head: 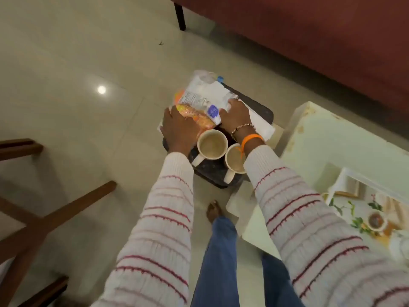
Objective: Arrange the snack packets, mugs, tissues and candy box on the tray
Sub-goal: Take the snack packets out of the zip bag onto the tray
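Observation:
A dark tray (pixel 212 171) hangs over the tiled floor; what bears it is hidden. Two cream mugs (pixel 212 144) (pixel 234 159) of milky drink stand at its near end, handles toward me. Beyond them a white snack packet (pixel 205 94) lies across an orange snack packet (pixel 197 117). White tissues (pixel 262 127) stick out on the right. A small blue piece (pixel 220 79) peeks out at the far end. My left hand (pixel 179 127) curls over the tray's left edge beside the orange packet. My right hand (pixel 236 117) presses on the white packet's near corner.
A white table (pixel 332 138) with a floral tray (pixel 365 207) stands to the right, close to the dark tray. A red sofa (pixel 309 52) with a dark leg (pixel 180 16) fills the far right. Wooden chair legs (pixel 44 218) lie to the left. My bare foot (pixel 213 210) is below the dark tray.

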Action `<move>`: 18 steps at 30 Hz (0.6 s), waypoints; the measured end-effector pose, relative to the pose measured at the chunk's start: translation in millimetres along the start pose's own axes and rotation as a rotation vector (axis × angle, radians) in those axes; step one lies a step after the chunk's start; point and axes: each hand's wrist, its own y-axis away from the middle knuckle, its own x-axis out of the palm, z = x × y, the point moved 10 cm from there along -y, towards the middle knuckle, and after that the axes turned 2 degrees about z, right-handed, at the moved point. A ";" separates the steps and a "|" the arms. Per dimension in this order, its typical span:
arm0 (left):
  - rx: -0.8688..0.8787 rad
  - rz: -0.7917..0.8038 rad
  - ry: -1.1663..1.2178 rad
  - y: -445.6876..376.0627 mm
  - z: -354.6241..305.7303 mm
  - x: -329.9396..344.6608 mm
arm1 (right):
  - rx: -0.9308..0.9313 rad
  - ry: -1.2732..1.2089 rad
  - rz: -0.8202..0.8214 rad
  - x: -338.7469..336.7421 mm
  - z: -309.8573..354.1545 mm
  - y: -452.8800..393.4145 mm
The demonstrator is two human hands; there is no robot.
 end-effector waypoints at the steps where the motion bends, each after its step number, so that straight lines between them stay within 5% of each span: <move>1: -0.013 0.017 -0.072 -16.1 1.5 -1.8 | 0.038 0.036 0.030 3.7 1.0 -7.8; 8: -0.105 0.380 -0.091 -73.4 35.4 30.7 | 0.152 0.074 0.141 32.3 -13.1 -29.7; 18: 0.041 0.116 0.033 -78.0 2.9 -23.6 | 0.223 -0.379 0.160 49.7 -1.7 -26.7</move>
